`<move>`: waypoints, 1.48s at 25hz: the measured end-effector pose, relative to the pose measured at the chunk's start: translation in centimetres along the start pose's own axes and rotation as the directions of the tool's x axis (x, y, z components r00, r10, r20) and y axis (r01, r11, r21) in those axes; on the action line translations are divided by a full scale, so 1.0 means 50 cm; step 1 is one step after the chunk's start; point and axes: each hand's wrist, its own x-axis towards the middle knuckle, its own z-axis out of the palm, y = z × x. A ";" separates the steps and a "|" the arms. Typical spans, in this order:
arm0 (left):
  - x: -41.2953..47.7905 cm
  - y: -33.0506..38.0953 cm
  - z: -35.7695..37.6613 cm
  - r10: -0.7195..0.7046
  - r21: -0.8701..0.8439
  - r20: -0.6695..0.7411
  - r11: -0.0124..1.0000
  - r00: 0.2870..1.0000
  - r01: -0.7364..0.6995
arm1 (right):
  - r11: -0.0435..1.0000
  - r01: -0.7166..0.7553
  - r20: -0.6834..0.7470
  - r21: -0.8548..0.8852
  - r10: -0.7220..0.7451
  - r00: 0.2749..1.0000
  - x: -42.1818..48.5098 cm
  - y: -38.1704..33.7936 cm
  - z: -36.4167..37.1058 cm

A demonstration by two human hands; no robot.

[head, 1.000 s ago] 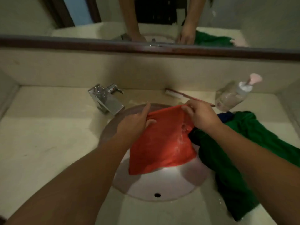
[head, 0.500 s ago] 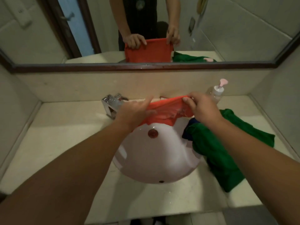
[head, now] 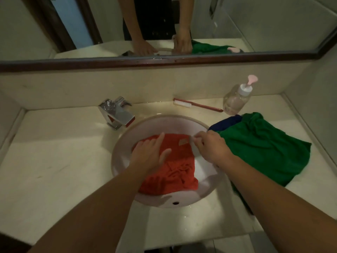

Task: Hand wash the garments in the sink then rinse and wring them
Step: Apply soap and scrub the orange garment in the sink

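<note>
The red cloth [head: 175,170], held up stretched between both hands half a second ago, now lies in the sink [head: 164,123]. Its length runs from the far rim toward the near rim, label end away from the person. The left hand [head: 147,156] presses flat on it with fingers straight, and the right hand [head: 211,148] pinches its far right corner.

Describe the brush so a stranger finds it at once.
Start at the round white sink. Behind its rim, between the chrome tap and the clear pump bottle, lies the brush. It alone is long and thin, with a red handle and white bristles.
</note>
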 end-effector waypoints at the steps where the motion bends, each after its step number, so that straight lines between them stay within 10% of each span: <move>1: 0.032 0.013 -0.004 -0.012 -0.032 -0.022 0.999 1.000 0.012 | 1.000 -0.014 -0.011 0.015 0.014 1.000 0.028 0.000 -0.014; 16: 0.199 -0.023 0.103 -0.117 -0.060 0.046 0.991 0.992 0.120 | 0.982 0.010 -0.022 -0.186 -0.015 1.000 0.364 0.083 -0.027; 37: 0.038 -0.170 0.361 -0.080 -0.017 -0.009 0.997 0.997 0.080 | 0.821 -0.246 0.103 0.516 0.226 0.969 0.090 -0.168 0.393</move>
